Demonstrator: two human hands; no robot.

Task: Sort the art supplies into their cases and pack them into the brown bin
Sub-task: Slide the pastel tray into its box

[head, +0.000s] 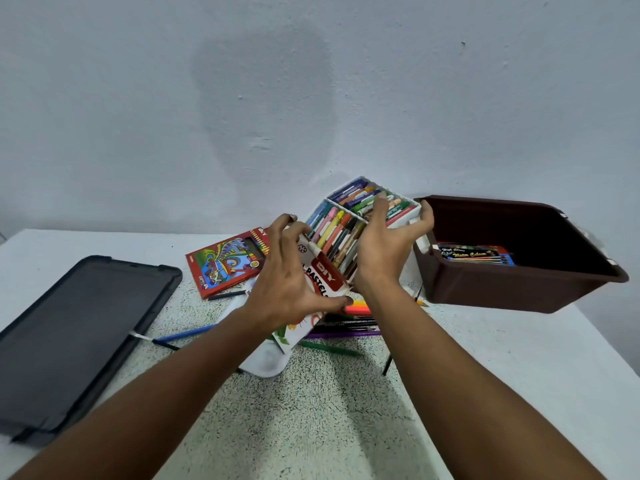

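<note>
The left hand (287, 271) has its grip curled round the printed sleeve (320, 292) of the oil-pastel box; the right hand (388, 244) grips the white pastel tray (349, 220), half drawn out and raised above the counter (329, 410), just beside the brown bin (512, 292); a paint box (474, 254) lies inside the bin; a red pencil box (227, 261), loose pencils (187, 336) and a dark case (76, 334) lie on the counter.

It looks like a room at home: a plain white wall (311, 81) and a speckled table (329, 410) with crayons.
</note>
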